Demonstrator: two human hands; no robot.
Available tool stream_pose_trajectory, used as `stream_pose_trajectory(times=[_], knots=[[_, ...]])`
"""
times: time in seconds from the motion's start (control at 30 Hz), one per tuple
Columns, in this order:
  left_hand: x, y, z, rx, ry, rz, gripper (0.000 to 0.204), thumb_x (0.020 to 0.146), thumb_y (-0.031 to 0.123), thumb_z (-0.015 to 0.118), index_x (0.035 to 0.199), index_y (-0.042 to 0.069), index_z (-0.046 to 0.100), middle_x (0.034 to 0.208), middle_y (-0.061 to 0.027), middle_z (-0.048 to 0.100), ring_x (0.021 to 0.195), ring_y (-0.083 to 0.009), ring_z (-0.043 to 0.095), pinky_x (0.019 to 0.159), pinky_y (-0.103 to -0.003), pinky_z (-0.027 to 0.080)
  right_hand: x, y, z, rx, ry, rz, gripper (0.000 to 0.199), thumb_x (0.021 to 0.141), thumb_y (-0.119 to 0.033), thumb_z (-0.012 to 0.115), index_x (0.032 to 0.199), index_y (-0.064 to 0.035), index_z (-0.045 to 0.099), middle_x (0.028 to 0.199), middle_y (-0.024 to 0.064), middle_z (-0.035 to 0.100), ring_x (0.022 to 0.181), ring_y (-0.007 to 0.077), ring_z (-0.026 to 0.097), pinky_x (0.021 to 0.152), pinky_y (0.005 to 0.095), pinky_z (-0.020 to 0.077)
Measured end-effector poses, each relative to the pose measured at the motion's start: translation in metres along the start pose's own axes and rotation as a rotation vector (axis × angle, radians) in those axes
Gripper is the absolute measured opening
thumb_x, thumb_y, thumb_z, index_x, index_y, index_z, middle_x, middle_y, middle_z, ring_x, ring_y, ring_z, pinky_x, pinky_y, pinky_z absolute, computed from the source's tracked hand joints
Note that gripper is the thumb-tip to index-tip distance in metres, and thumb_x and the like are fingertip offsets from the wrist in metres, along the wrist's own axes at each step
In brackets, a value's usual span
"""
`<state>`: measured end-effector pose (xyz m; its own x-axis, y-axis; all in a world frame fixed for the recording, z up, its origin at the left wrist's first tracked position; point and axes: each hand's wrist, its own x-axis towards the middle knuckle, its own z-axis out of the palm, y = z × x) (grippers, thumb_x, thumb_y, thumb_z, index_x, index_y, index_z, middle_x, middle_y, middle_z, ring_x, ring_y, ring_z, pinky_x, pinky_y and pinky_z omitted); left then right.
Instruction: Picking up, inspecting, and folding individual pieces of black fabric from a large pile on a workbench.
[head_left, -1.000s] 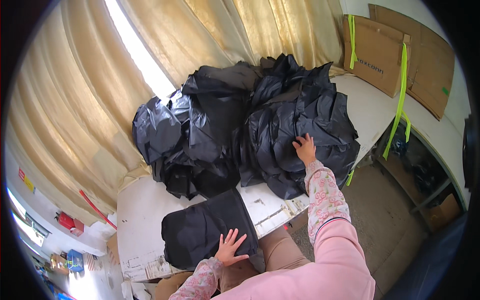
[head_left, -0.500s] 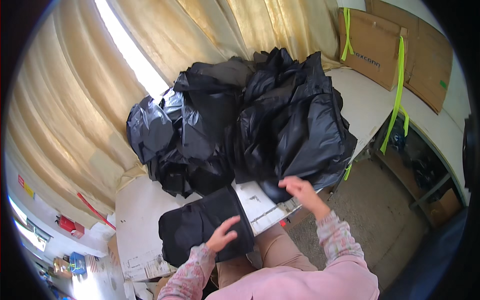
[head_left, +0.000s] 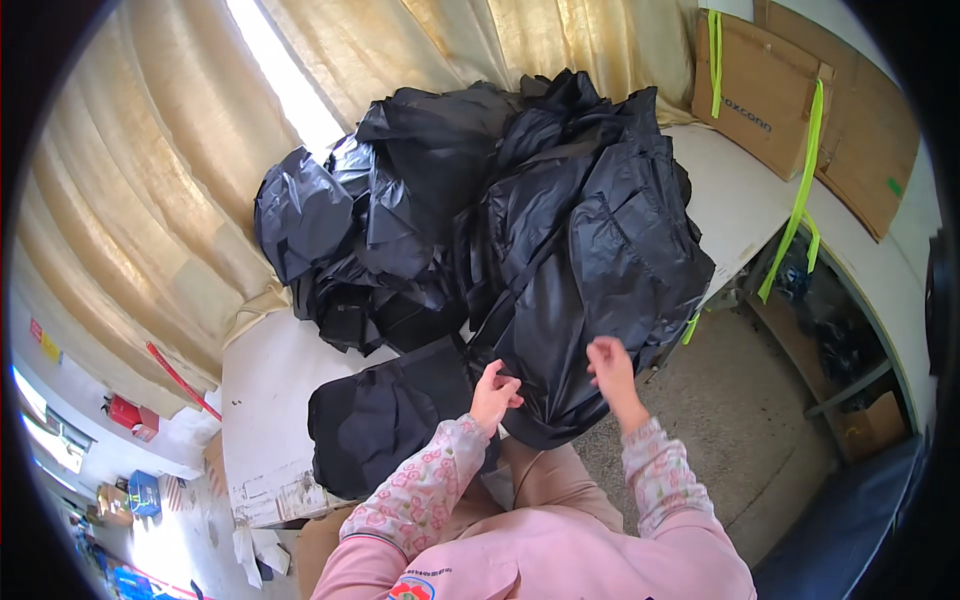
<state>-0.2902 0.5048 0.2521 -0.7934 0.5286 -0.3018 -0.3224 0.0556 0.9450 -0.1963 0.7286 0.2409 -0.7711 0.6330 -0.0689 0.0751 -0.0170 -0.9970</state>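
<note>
A large heap of glossy, crumpled black bags (head_left: 430,200) covers the far part of the white table (head_left: 268,400). From its near right side a loose black bag (head_left: 545,395) drapes over the front edge towards my lap. My left hand (head_left: 494,398) has its fingers bent at the left edge of this bag. My right hand (head_left: 612,378) is curled in at its right side, fingertips against the black material. Left of my left hand lies a flat stack of black bags (head_left: 375,420), partly hidden by my sleeve.
Gold curtains (head_left: 150,200) hang behind the table. Cardboard sheets (head_left: 760,95) with yellow-green straps (head_left: 800,200) stand at the far right. Below them is an open shelf (head_left: 840,340) with dark bundles. A dark blue padded surface (head_left: 840,530) is at the lower right.
The loose bag now hangs further over the table edge, towards me. My left hand has moved right and up from the flat stack to this bag. Its fingers, spread before, are bent.
</note>
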Motion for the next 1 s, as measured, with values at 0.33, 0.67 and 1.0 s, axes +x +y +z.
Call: stream_pose_trajectory(times=[0.33,0.67,1.0], knots=[[-0.027,0.004,-0.001,0.046,-0.119,0.028,0.029,0.091,0.011,0.062,0.119,0.006,0.058,0.092,-0.0031,0.061,0.071,-0.0117,0.061,0.066,-0.023,0.05,0.14,-0.023,0.039,-0.459,0.299,-0.187,0.042,0.083,-0.025,0.071,0.111,0.0042,0.063,0.106,0.016,0.068,0.097,0.0338,0.065,0.085,0.0384,0.0499],[-0.035,0.166,-0.079,0.79,0.045,0.886,0.1,0.074,0.023,0.081,0.149,0.002,0.019,0.151,-0.0136,0.025,0.139,-0.0258,0.026,0.115,-0.035,0.02,-0.023,-0.166,0.048,0.744,-0.817,0.051,0.024,0.098,-0.012,0.054,0.119,-0.0021,0.059,0.108,0.0,0.065,0.099,0.0074,0.058,0.089,0.0228,0.0439],[-0.072,0.16,-0.041,0.535,-0.538,0.614,0.054,0.09,0.003,0.059,0.14,0.001,0.04,0.147,-0.0115,0.037,0.137,-0.0217,0.033,0.113,-0.033,0.024,-0.053,-0.221,0.025,0.507,-1.046,-0.006,0.026,0.095,-0.016,0.06,0.117,-0.0027,0.057,0.102,-0.0014,0.064,0.093,0.0055,0.058,0.084,0.0219,0.0452]])
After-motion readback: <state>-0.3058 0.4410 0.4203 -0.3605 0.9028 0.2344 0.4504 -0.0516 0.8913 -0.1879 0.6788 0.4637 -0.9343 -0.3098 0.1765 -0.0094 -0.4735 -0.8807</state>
